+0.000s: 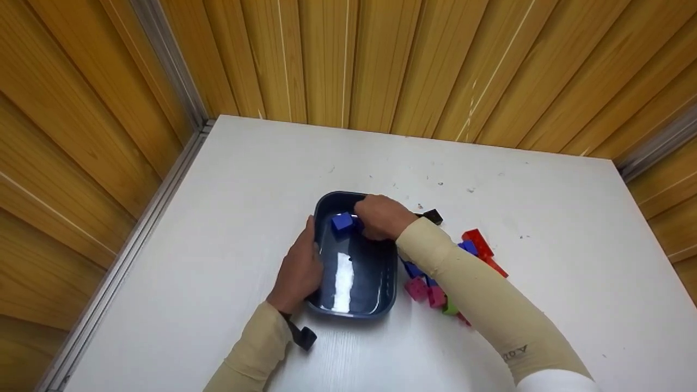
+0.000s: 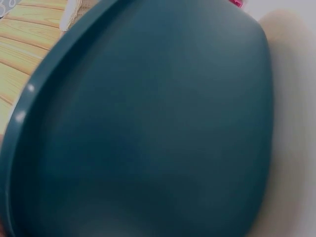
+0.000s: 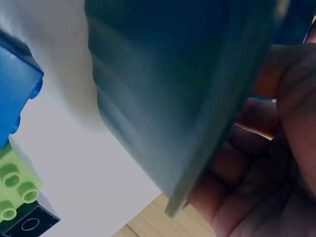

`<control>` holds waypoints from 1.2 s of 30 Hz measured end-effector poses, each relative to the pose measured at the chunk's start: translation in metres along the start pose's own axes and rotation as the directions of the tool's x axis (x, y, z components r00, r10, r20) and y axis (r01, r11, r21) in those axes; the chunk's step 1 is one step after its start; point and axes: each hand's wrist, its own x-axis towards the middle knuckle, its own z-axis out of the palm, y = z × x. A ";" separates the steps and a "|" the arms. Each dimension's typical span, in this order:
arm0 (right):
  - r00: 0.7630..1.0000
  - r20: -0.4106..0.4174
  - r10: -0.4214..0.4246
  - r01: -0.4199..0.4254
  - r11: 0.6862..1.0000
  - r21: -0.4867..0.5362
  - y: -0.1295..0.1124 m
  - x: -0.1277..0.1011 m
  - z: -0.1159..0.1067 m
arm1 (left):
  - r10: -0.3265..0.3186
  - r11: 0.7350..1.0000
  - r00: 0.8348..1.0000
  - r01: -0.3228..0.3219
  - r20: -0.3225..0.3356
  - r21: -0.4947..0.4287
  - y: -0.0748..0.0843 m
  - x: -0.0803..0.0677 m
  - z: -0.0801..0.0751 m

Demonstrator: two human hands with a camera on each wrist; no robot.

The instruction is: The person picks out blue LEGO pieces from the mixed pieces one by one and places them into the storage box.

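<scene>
A dark blue bin (image 1: pixel 375 310) sits mid-table on the white table (image 1: pixel 218 179). My left hand (image 1: pixel 299 272) grips the bin's left wall, thumb at the rim. My right hand (image 1: pixel 381 218) reaches into the bin's far end, its fingers curled against a blue brick (image 1: pixel 342 222) low inside the bin. The left wrist view is filled by the bin's outer wall (image 2: pixel 148 123). The right wrist view shows the bin's side (image 3: pixel 173 74) close up, with my curled fingers (image 3: pixel 276 148) behind it.
Loose bricks lie right of the bin, partly under my right forearm: red (image 1: pixel 478 242), pink (image 1: pixel 416 288), green (image 1: pixel 450 309), black (image 1: pixel 433 216). The right wrist view shows blue (image 3: pixel 15 94), green (image 3: pixel 15 185) and black (image 3: pixel 29 222) bricks. Wooden walls enclose the table.
</scene>
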 end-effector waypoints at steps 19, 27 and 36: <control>0.997 -0.058 0.047 -0.036 0.983 0.180 0.030 -0.058 -0.060 | 0.039 0.999 0.999 -0.039 -0.015 0.017 0.001 0.001 0.000; 0.991 0.026 0.133 -0.135 0.981 0.139 0.064 -0.080 -0.059 | 0.002 1.000 1.000 -0.001 -0.012 0.016 -0.006 -0.003 -0.005; 0.948 0.234 0.218 -0.250 0.961 0.117 0.094 -0.107 -0.031 | 0.028 0.999 0.999 -0.027 -0.027 0.022 -0.011 0.000 -0.007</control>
